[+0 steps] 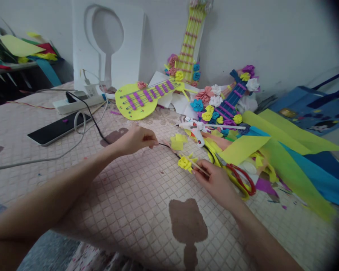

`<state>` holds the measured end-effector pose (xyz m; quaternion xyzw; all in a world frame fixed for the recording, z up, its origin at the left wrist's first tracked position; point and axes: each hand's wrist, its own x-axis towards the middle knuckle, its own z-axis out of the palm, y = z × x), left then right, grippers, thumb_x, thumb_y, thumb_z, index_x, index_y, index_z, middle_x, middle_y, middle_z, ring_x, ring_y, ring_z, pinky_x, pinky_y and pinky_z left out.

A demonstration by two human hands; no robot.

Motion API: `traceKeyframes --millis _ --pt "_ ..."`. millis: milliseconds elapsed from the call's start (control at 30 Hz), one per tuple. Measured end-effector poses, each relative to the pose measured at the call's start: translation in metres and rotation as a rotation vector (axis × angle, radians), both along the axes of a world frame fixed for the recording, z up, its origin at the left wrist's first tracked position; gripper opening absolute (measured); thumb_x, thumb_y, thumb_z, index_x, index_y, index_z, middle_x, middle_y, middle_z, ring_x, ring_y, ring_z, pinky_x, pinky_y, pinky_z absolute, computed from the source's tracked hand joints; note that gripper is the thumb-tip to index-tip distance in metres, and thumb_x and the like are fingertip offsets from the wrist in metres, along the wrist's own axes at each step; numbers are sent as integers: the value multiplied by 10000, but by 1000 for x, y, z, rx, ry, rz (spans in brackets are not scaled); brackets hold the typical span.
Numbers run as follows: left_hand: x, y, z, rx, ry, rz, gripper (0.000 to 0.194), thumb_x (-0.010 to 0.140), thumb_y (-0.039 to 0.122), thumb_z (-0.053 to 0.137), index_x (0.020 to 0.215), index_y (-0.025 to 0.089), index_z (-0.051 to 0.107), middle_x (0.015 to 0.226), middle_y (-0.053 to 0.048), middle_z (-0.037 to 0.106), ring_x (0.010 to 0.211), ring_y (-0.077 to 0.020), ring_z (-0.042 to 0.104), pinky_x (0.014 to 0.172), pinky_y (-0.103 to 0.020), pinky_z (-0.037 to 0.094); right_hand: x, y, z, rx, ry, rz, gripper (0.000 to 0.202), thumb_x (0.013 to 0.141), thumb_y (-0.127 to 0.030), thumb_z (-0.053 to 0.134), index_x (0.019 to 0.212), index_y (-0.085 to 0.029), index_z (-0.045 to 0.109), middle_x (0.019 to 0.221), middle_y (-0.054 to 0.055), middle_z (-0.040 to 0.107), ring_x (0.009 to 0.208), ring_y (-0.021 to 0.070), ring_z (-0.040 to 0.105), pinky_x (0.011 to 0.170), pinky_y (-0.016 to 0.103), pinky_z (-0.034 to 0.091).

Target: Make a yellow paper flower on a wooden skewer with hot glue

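Observation:
My left hand is closed, fingertips pinched on a thin black cord just above the table. In my right hand is a thin pale stick, gripped between thumb and fingers. A yellow paper flower sits at the stick's far end; I cannot tell whether the two are joined. Beyond the right hand lies a white glue gun with a black cord at its handle. Red-handled scissors rest right beside that hand. Small yellow paper pieces lie between the hands.
At the back are a yellow paper guitar, a blue one with paper flowers, and a tall yellow one. A power strip and black tablet-like slab sit left. Coloured paper sheets and a blue bag occupy the right.

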<state>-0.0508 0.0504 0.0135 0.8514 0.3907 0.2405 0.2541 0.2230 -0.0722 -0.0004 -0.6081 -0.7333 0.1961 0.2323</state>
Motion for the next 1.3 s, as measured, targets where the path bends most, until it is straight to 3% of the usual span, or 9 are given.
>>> traceKeyframes --millis 200,333,500,633,733,900,967,1133,1300 --pt "-7 -13 15 -179 197 -291 88 756 201 601 735 199 687 654 27 665 590 -84 584 564 -158 387 0 0 0 -4 18 2 104 813 -276 491 734 -210 489 635 -25 551 584 130 516 552 240 375" --pt "-20 -23 11 -322 297 -337 86 651 154 679 723 193 655 657 38 621 615 -101 565 568 -163 384 1 0 0 -31 24 3 121 817 -284 487 722 -211 475 629 -31 535 587 128 506 559 242 373" --pt "-20 -43 -1 -237 280 -382 111 695 204 695 781 175 631 751 13 594 680 -110 537 621 -188 388 1 0 -2 -20 18 0 104 814 -284 496 740 -210 490 646 -30 548 587 123 507 558 239 372" --pt "-18 -48 -10 -155 210 -422 98 814 211 576 735 168 616 738 -2 578 680 -108 521 652 -209 390 0 0 -1 -7 30 7 95 809 -272 498 739 -208 492 648 -21 565 583 125 514 552 237 381" --pt "-15 -48 -13 -106 153 -381 116 833 191 527 741 157 590 776 -17 587 719 -114 531 681 -217 402 0 0 -1 -8 38 10 102 815 -277 492 739 -209 494 650 -16 564 595 132 523 555 239 386" --pt "5 -41 -11 -110 88 -174 64 804 169 530 764 152 577 699 5 596 603 -87 522 562 -185 377 0 0 -2 14 19 21 98 808 -260 495 723 -211 487 631 -27 549 573 123 500 547 233 373" --pt "19 -39 -11 -111 74 -185 24 767 143 566 773 153 586 686 17 597 594 -80 526 561 -177 378 -1 0 -1 17 9 24 103 808 -258 492 717 -210 486 625 -28 547 566 121 492 540 231 365" --pt "51 -41 -17 -92 160 -257 246 717 124 638 957 176 625 694 30 596 595 -90 523 549 -183 367 0 0 0 10 -4 22 93 804 -257 493 723 -210 488 630 -32 547 569 122 493 544 230 358" --pt "57 -40 -25 8 137 -258 89 759 82 550 776 148 607 780 -10 596 689 -113 536 624 -203 394 1 -1 0 8 10 24 89 802 -244 493 720 -210 482 629 -33 544 564 118 486 545 230 359"
